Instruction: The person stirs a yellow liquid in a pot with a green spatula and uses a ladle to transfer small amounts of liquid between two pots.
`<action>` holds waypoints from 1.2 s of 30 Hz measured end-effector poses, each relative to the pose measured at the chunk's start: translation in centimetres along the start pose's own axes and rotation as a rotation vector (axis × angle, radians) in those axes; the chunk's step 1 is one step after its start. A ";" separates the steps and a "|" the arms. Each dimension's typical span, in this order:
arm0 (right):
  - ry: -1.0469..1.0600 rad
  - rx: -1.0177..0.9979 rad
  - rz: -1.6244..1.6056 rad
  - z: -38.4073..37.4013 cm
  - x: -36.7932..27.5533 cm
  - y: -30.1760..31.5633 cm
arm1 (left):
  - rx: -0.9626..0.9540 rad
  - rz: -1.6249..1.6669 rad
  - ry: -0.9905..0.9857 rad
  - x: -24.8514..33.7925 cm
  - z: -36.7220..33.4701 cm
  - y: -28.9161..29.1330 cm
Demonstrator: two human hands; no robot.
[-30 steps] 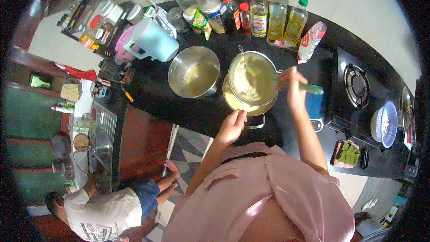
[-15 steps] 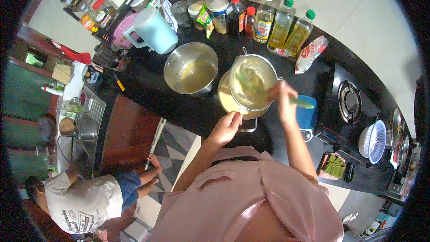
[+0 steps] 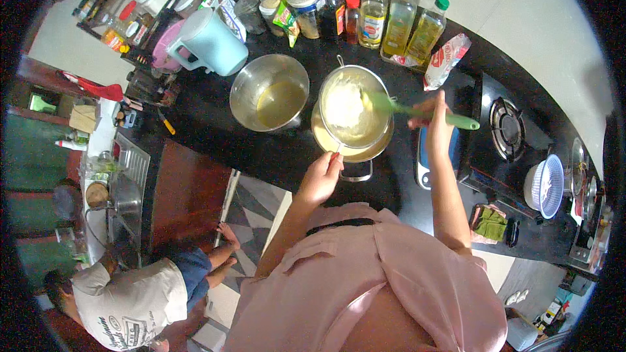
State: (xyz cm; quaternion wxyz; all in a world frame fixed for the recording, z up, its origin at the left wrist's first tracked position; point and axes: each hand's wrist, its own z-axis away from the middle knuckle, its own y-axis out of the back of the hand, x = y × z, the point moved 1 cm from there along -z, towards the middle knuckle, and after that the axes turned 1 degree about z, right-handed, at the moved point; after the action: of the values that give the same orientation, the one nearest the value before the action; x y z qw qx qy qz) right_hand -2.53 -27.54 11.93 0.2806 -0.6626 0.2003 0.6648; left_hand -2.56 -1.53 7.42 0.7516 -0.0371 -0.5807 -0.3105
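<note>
My left hand (image 3: 319, 179) is closed round the handle of a round metal strainer (image 3: 360, 135). The strainer sits over a metal pot (image 3: 385, 148), whose pale yellow contents show below the rim. A thick, creamy white mass (image 3: 344, 105) lies inside the strainer. In my right hand (image 3: 433, 116) is a green spatula (image 3: 464, 121), held nearly level; its head reaches the strainer's right side and is blurred. To the left stands a large steel bowl (image 3: 242, 104) with a little yellowish liquid at the bottom.
Along the back stand a light blue pitcher (image 3: 212, 42), jars, oil bottles (image 3: 399, 23) and a red-and-white packet (image 3: 447, 62). At right are a kitchen scale (image 3: 425, 177), a gas stove (image 3: 505, 127) and a blue-white colander (image 3: 549, 186). Another person (image 3: 137, 296) is at lower left.
My right hand has risen to the right, swinging the spatula from inside the strainer toward its right edge. The white mass now shows plainly. The whole view has shifted slightly.
</note>
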 end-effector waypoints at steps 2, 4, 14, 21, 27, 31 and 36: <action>-0.165 0.030 -0.048 1.7 2.0 0.3 | 0.036 -0.007 -0.031 0.1 0.1 -0.3; -0.232 0.047 -0.164 2.5 2.6 0.0 | 0.057 0.003 -0.063 -0.6 -0.1 -0.2; 0.046 0.054 -0.159 -1.3 0.6 -1.4 | -0.024 0.167 0.029 -0.7 0.0 0.2; -0.381 0.084 -0.419 2.2 4.9 -1.7 | -0.013 0.234 0.100 0.4 0.1 0.4; -0.131 0.038 -0.394 -0.8 0.7 -2.6 | -0.059 0.229 0.022 0.7 0.1 0.5; -0.192 -0.012 -0.306 -0.8 2.1 -2.8 | -0.056 0.164 0.008 1.4 0.2 0.7; -0.186 -0.037 -0.118 -2.4 0.7 -1.0 | -0.051 0.114 -0.034 0.7 0.3 1.1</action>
State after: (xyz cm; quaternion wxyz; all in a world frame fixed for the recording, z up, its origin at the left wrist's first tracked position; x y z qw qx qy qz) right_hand -0.03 -28.20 11.21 0.3244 -0.6139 0.1217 0.7093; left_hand -2.16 -0.77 8.52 0.7569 -0.0948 -0.5823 -0.2811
